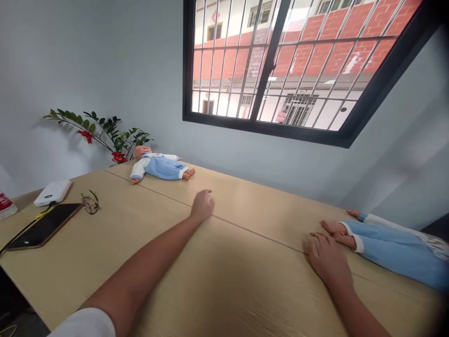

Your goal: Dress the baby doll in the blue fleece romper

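Note:
My left hand (202, 206) rests on the wooden table by the seam, fingers curled in, with nothing visible in it. Beyond it to the left lies a baby doll (163, 167) on its back, in light blue overalls with white sleeves, apart from the hand. On the right, my right hand (326, 257) is over the tabletop with its fingers stretched out and slightly blurred. It is close beside the bare feet of a second doll (393, 241) in similar clothes; whether they touch, I cannot tell. The right frame edge cuts off this doll's head.
On the left of the table (147, 238) lie a black tablet or phone (45, 226) with a cable, a white device (54, 192) and eyeglasses (90, 202). A red-labelled bottle (5, 206) is at the left edge. A plant (115, 133) stands behind; a barred window (266, 70) is above.

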Tool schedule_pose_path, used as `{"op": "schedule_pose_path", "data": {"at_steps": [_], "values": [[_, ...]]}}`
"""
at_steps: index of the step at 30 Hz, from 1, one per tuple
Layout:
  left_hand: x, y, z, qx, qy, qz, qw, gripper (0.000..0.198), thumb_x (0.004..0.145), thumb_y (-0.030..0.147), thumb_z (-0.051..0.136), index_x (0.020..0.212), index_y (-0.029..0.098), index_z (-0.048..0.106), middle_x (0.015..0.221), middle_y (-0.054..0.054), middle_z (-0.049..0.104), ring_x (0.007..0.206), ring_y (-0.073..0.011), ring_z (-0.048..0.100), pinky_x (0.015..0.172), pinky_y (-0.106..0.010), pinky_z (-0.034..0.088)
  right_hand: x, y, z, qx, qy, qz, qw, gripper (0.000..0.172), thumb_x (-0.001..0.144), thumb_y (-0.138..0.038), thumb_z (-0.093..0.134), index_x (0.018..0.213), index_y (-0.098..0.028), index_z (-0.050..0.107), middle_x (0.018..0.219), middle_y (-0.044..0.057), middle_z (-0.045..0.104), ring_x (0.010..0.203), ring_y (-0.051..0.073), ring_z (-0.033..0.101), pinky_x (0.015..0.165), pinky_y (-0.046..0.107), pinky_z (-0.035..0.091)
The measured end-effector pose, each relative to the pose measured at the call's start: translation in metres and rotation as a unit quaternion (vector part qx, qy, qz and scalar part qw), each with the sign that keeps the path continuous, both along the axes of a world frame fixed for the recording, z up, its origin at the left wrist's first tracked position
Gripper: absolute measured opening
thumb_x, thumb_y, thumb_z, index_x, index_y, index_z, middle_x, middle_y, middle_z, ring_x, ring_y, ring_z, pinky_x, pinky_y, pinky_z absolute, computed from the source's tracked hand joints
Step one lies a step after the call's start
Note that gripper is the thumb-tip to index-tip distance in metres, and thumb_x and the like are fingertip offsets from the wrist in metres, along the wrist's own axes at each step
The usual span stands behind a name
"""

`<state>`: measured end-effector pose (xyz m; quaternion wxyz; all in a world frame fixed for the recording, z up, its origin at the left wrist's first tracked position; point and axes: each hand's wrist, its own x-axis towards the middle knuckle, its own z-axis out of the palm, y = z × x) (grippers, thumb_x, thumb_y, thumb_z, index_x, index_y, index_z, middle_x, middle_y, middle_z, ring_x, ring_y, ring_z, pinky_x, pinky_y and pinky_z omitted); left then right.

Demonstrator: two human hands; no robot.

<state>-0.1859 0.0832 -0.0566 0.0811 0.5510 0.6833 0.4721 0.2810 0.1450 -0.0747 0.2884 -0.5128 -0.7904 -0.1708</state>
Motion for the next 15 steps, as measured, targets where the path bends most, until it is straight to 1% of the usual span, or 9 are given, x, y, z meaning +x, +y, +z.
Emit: {"op": "schedule_pose_path", "data": {"at_steps": [2,3,6,10,12,13,15], "values": [[-0.049,0.02,0.003,0.001,0.047,0.036,0.998,0.041,0.088,0.017,0.056,0.129,0.018,0.06,0.144,-0.014,0.059,0.14,-0.0297,0.045,0.123,-0.046,0.027,-0.005,-0.002,-0.002,-0.019,-0.01,0.016,1.0,0.043,0.096,-0.036,0.036,0.117,-0.012,0.065,0.12,0.021,0.066,0.118,0.036,0.061,0.105,0.053,0.048],[-0.069,0.029,0.002,0.0,0.065,0.058,0.996,0.041,0.089,0.019,0.056,0.13,0.017,0.06,0.147,-0.015,0.057,0.142,-0.0309,0.043,0.123,-0.047,0.025,-0.006,-0.001,-0.003,-0.03,-0.011,0.028,0.999,0.044,0.096,-0.038,0.035,0.117,-0.012,0.064,0.121,0.021,0.066,0.119,0.036,0.061,0.105,0.054,0.048],[-0.115,0.053,-0.005,-0.004,0.105,0.126,0.986,0.045,0.094,0.027,0.051,0.137,0.013,0.057,0.153,-0.019,0.051,0.145,-0.0346,0.039,0.123,-0.051,0.023,-0.005,0.004,-0.005,-0.063,0.014,0.049,0.997,0.044,0.097,-0.042,0.036,0.117,-0.014,0.063,0.12,0.02,0.066,0.121,0.036,0.06,0.107,0.055,0.047],[-0.159,0.084,-0.014,-0.01,0.153,0.187,0.97,0.05,0.099,0.035,0.042,0.143,0.014,0.053,0.158,-0.017,0.047,0.148,-0.0321,0.036,0.125,-0.049,0.018,-0.001,0.011,-0.008,-0.108,0.056,0.059,0.991,0.044,0.098,-0.048,0.039,0.116,-0.017,0.063,0.118,0.018,0.067,0.116,0.034,0.063,0.106,0.053,0.049],[-0.177,0.097,-0.016,-0.018,0.172,0.207,0.963,0.053,0.101,0.038,0.039,0.146,0.013,0.051,0.161,-0.018,0.043,0.15,-0.0322,0.034,0.125,-0.051,0.015,0.001,0.013,-0.01,-0.128,0.066,0.062,0.988,0.043,0.097,-0.05,0.042,0.116,-0.018,0.064,0.118,0.017,0.068,0.112,0.033,0.065,0.104,0.052,0.05],[-0.185,0.102,-0.016,-0.024,0.181,0.213,0.96,0.053,0.101,0.039,0.038,0.145,0.014,0.052,0.161,-0.018,0.044,0.15,-0.0326,0.033,0.125,-0.053,0.013,0.001,0.015,-0.011,-0.136,0.07,0.062,0.986,0.043,0.096,-0.051,0.043,0.115,-0.019,0.064,0.117,0.017,0.069,0.111,0.033,0.065,0.103,0.052,0.05],[-0.197,0.11,-0.017,-0.038,0.196,0.216,0.956,0.05,0.102,0.042,0.038,0.139,0.015,0.058,0.155,-0.019,0.05,0.146,-0.0341,0.036,0.124,-0.056,0.012,0.002,0.017,-0.012,-0.15,0.075,0.061,0.984,0.043,0.094,-0.053,0.044,0.112,-0.02,0.065,0.116,0.016,0.071,0.109,0.034,0.067,0.102,0.053,0.051]]}}
